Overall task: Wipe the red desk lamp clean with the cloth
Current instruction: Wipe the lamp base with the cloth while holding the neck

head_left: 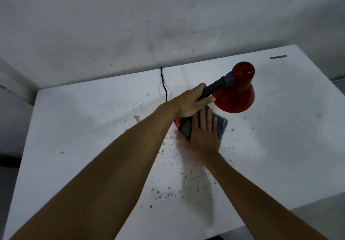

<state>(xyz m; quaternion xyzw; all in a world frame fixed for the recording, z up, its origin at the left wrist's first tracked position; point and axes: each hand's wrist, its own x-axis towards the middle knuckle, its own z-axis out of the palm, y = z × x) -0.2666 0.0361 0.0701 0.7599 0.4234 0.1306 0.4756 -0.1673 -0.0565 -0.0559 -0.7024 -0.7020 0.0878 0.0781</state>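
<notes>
We see the lamp (236, 92) standing mid-table (74, 127), shade at two o'clock. Our left hand (190, 103) curls round its black neck (212, 88); our right hand (201, 137) presses flat-fingered on the cloth (221, 125) over the base. A cord (164, 86) runs toward twelve.

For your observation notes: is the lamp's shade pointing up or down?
Down. The shade flares toward the table, its rounded vented top uppermost.

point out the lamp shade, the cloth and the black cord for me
lamp shade (235, 97): head view, on the red flared side of the shade.
cloth (221, 125): head view, on the dark corner showing right of the right hand's fingers.
black cord (164, 84): head view, on the stretch running from the wall across the table.
</notes>
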